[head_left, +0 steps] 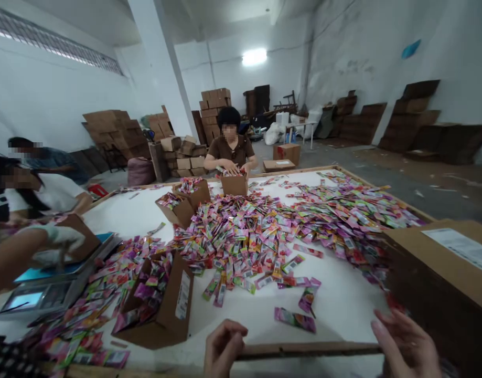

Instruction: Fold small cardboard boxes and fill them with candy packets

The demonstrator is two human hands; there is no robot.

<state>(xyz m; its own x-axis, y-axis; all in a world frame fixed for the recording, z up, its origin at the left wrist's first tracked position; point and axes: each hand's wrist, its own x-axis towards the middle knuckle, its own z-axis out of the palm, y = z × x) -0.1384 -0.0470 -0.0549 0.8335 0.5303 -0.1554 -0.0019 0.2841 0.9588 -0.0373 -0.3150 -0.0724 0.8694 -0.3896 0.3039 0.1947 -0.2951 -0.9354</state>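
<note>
My left hand (224,346) sits at the near edge of the table (343,304), fingers curled into a loose fist, knuckles up, resting on or just over the wooden rim (307,349); can't tell if it pinches anything. My right hand (408,344) is low at the right, fingers spread and slightly bent, palm turned inward, holding nothing, just beside the big cardboard box (441,278) at the table's right corner. Nearest loose item is a pink-green sachet (295,319) lying flat on the white top, between my hands and a little ahead of them, untouched. Two more sachets (308,296) lie just beyond it. The big pile of sachets (264,231) spreads across the table's middle, well apart from my hands. An open box (162,304) stuffed with sachets lies tipped to my left. A scale (47,294) stands far left under a co-worker's gloved hand (62,239). Another person (231,149) fills a small box (234,184) at the far side.
</note>
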